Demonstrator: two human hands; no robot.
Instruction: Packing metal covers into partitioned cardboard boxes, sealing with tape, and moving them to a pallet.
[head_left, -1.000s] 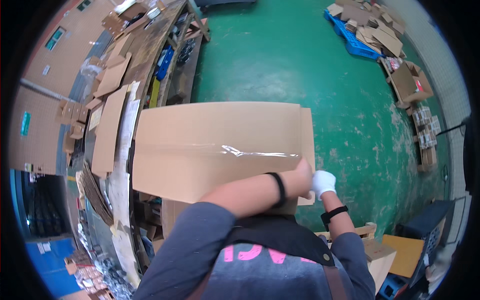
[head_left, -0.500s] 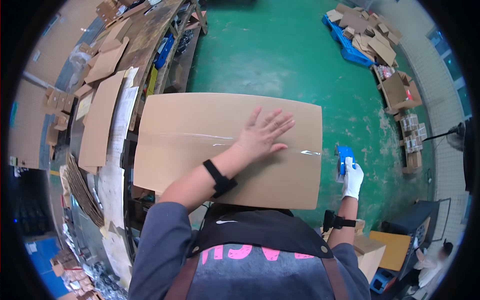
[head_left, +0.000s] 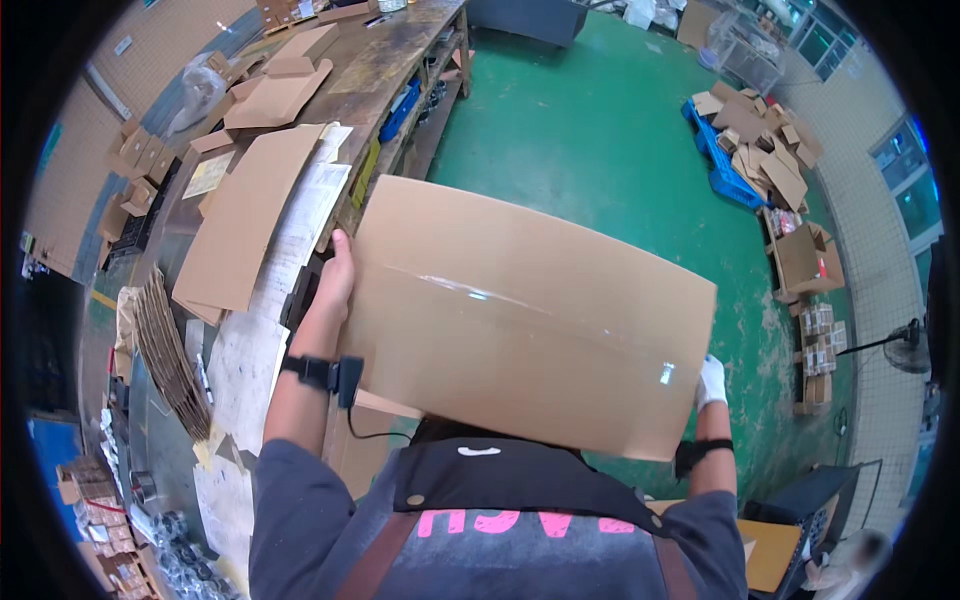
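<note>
A large brown cardboard box (head_left: 530, 320) lies turned in front of me, its right end nearer than its left. Clear tape runs along the seam across its top, with a glossy tape end near the right edge. My left hand (head_left: 339, 280) is closed on the box's left side, thumb up along the edge. At the opposite end, my right hand (head_left: 712, 382), in a white glove, presses against the right side; its fingertips are hidden behind the box. The blue tape dispenser does not show.
On the left, a long workbench (head_left: 370, 60) bears flat cardboard sheets (head_left: 245, 220) and papers. A blue pallet (head_left: 725, 165) heaped with cardboard scraps is at the far right. Nearer on that side are a black fan (head_left: 905, 347) and a person (head_left: 850, 570) at the lower right.
My left hand has moved off the box's top to its left side. My right hand has come to the right side, the dispenser now out of sight. The box has turned clockwise.
</note>
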